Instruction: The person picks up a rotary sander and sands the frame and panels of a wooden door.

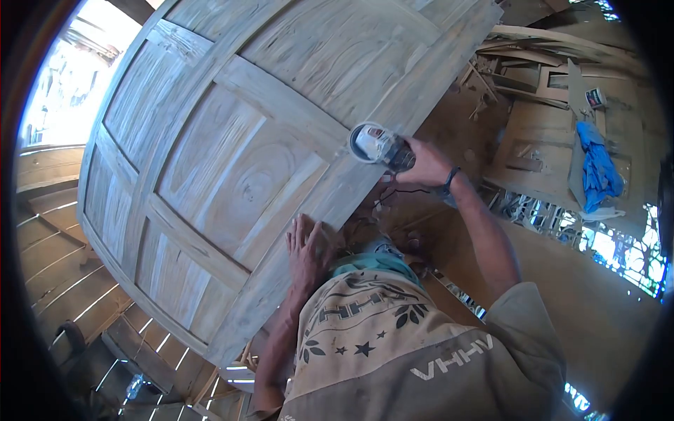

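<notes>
A large panelled wooden door (281, 105) lies flat in front of me, its pale surface streaked and grainy. My right hand (425, 165) is wrapped around the body of an angle grinder (382, 146). The grinder's round head sits over the door's near-side rail, close to the corner of a panel; whether its disc touches the wood cannot be told. On the same rail, to the left and nearer my body, my left hand (309, 245) rests flat with its fingers stretched out. A dark band circles my right wrist.
Wooden frames and boards (540, 77) stand at the right, with a blue cloth (598, 168) draped over them and a small box (595, 98) above it. A dark cord (393, 196) hangs below the grinder. Slatted boards (56, 238) lie at the left.
</notes>
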`<action>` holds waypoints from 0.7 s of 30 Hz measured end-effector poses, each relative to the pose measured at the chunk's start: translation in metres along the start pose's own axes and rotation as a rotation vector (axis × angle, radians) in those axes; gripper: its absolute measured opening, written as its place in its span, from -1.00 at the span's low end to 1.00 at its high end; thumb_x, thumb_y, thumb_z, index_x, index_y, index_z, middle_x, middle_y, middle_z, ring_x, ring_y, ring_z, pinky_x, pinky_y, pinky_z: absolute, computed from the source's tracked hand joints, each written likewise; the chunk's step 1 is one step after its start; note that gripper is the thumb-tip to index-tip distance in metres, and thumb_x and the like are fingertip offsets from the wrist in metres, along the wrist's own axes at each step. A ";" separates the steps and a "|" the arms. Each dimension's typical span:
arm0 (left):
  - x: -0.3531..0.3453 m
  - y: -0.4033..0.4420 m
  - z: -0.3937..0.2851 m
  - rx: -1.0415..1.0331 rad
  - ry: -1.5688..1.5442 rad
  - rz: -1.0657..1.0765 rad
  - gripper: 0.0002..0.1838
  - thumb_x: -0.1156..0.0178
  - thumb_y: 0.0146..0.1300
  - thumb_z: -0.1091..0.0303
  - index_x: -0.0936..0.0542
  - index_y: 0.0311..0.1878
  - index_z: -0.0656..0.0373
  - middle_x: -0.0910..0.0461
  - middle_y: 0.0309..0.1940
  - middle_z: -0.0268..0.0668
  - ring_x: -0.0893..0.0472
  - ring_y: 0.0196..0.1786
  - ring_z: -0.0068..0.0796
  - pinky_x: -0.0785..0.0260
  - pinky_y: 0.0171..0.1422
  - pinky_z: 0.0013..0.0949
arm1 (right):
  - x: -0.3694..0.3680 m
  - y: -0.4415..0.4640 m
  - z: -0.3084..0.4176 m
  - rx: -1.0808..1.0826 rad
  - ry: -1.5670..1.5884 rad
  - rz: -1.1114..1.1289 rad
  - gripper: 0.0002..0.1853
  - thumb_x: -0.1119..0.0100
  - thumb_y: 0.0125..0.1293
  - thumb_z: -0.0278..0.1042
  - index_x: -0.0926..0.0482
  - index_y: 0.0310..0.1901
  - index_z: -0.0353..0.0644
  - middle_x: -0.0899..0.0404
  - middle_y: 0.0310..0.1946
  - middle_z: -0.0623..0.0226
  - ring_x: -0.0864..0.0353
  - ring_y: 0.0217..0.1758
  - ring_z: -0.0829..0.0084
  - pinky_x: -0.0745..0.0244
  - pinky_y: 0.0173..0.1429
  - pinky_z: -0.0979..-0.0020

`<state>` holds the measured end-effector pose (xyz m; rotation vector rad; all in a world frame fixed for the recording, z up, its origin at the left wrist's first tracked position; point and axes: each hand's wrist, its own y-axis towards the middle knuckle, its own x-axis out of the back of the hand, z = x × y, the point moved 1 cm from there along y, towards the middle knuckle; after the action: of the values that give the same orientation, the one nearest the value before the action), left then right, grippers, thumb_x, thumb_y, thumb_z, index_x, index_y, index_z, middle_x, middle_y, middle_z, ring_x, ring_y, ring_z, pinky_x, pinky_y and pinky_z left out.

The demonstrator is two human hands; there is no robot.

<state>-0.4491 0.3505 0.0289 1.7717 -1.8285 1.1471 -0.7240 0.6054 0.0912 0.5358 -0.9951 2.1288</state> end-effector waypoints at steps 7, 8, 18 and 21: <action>-0.015 0.049 -0.040 -0.098 0.015 0.000 -0.29 -0.35 0.23 0.14 -0.44 0.47 0.03 -0.07 0.61 0.09 -0.05 0.65 0.18 0.14 0.68 0.20 | 0.058 0.021 -0.044 -0.042 0.007 -0.130 -0.26 -0.51 -0.15 -0.09 -0.58 0.12 -0.28 -0.72 -0.12 -0.01 -0.73 -0.05 0.07 -0.59 0.12 0.22; -0.016 0.052 -0.044 -0.118 0.022 0.006 -0.29 -0.35 0.23 0.15 -0.44 0.46 0.03 -0.08 0.61 0.07 -0.05 0.65 0.17 0.14 0.68 0.20 | 0.065 0.024 -0.052 -0.054 0.030 -0.162 -0.27 -0.51 -0.15 -0.09 -0.59 0.11 -0.28 -0.73 -0.14 0.03 -0.73 -0.08 0.12 -0.59 0.10 0.25; 0.001 -0.017 -0.014 -0.092 -0.018 0.112 -0.36 -0.32 0.26 0.18 -0.48 0.42 0.04 -0.20 0.57 0.01 -0.11 0.64 0.09 0.10 0.69 0.14 | 0.007 -0.006 -0.054 -0.119 0.417 -0.063 -0.67 -0.48 0.06 -0.23 -0.76 -0.12 -0.14 -0.74 -0.32 0.46 -0.68 -0.29 0.58 -0.59 -0.14 0.41; 0.011 -0.051 0.007 -0.032 -0.128 0.073 -0.36 -0.32 0.25 0.23 -0.48 0.41 0.09 -0.22 0.56 0.02 -0.13 0.63 0.11 0.06 0.69 0.10 | -0.043 -0.034 -0.016 -0.041 0.443 0.017 -0.59 -0.51 0.00 -0.22 -0.74 -0.09 -0.17 -0.75 -0.26 0.33 -0.70 -0.22 0.48 -0.60 -0.01 0.35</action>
<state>-0.4006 0.3437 0.0484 1.8122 -1.9883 1.0455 -0.6709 0.6148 0.0713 0.0276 -0.7881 2.1081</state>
